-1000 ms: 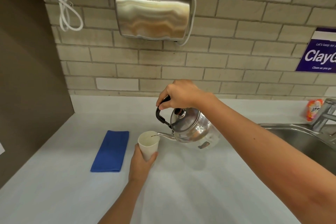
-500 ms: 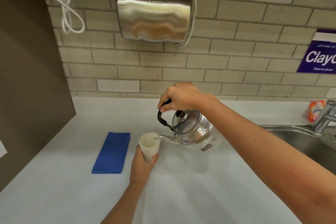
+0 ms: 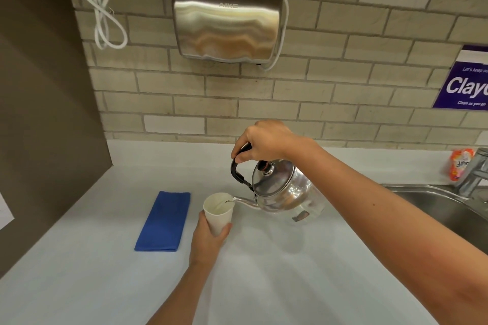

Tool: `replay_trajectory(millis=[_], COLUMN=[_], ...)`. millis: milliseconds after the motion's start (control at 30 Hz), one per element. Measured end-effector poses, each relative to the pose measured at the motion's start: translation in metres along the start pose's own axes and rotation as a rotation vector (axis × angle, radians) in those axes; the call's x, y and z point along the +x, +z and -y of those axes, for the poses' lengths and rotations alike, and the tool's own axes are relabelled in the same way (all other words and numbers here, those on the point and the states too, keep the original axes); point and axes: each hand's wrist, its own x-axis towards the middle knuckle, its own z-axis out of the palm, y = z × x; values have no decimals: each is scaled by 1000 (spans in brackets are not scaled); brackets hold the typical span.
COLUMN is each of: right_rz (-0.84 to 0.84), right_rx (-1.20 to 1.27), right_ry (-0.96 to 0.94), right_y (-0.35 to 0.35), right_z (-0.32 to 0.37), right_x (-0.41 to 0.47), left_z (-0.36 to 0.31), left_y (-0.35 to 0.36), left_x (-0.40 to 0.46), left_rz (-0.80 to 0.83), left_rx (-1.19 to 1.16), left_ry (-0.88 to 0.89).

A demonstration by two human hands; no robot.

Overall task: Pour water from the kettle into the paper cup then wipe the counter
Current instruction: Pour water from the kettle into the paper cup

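My right hand (image 3: pixel 264 141) grips the black handle of a shiny steel kettle (image 3: pixel 282 191), held tilted to the left above the white counter (image 3: pixel 277 272). The thin spout reaches over the rim of a white paper cup (image 3: pixel 218 212). My left hand (image 3: pixel 208 241) is wrapped around the cup's lower half and holds it, tilted slightly toward the spout. A folded blue cloth (image 3: pixel 164 221) lies flat on the counter just left of the cup.
A steel sink (image 3: pixel 433 208) with a tap (image 3: pixel 472 174) sits at the right edge, an orange packet (image 3: pixel 459 163) behind it. A steel hand dryer (image 3: pixel 227 21) with a white cable hangs on the brick wall. A brown panel (image 3: pixel 47 113) bounds the counter's left.
Both hands, the kettle and the cup keep nearly the same pose. The spout stays at the cup's rim. The view has shifted slightly.
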Motion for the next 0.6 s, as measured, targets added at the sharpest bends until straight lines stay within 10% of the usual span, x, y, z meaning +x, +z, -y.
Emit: replay_trajectory(millis=[600], right_rz=[15], right_rx=[2], right_ry=[0], right_y=[-2], right_z=[3], right_x=[3], left_z=[-1], left_y=[0], left_x=[-1], left_rz=[4], left_rx=[-16], left_ry=[-17])
